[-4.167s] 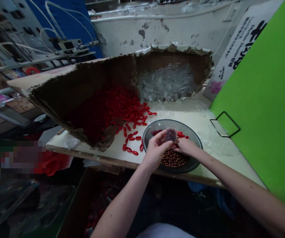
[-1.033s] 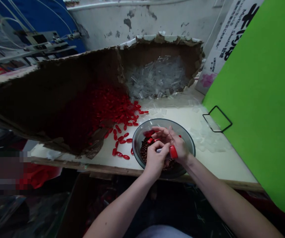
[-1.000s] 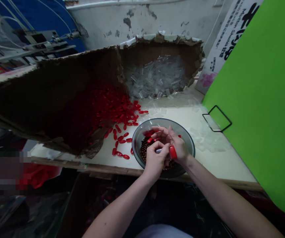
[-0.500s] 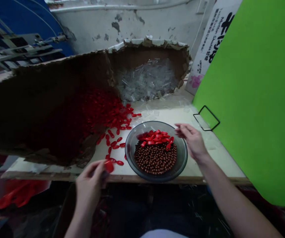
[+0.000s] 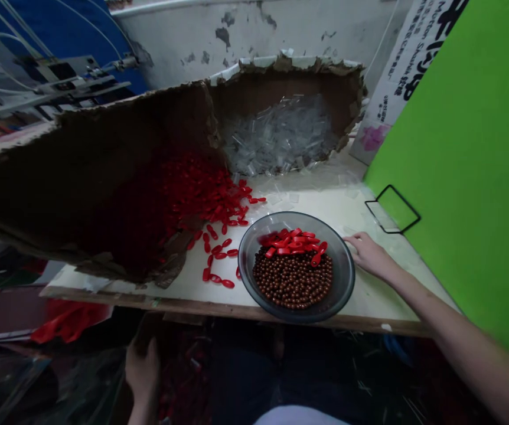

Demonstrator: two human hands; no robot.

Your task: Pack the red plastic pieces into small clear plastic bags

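Note:
A grey translucent bowl (image 5: 248, 277) sits at the table's front edge, holding dark brown beads (image 5: 292, 280) with red plastic pieces (image 5: 296, 242) on top at the back. At the bowl's right rim is my right hand (image 5: 367, 252), its fingers bent together; whether they hold anything is hidden. Below the table edge, at the lower left, my left hand (image 5: 143, 363) has its thumb and fingers apart, with nothing visible in it. Loose red pieces (image 5: 221, 282) lie on the white table left of the bowl.
A torn cardboard box (image 5: 81, 153) at the left spills red pieces. Clear plastic pieces (image 5: 285, 136) fill its back compartment. A green panel (image 5: 467, 165) with a black wire stand (image 5: 394, 209) rises at the right. Red plastic (image 5: 71, 319) hangs at the lower left.
My left hand has moved down below the table edge, and the red piece it held is no longer seen in it. My right hand has lowered beside the rim. The view has shifted.

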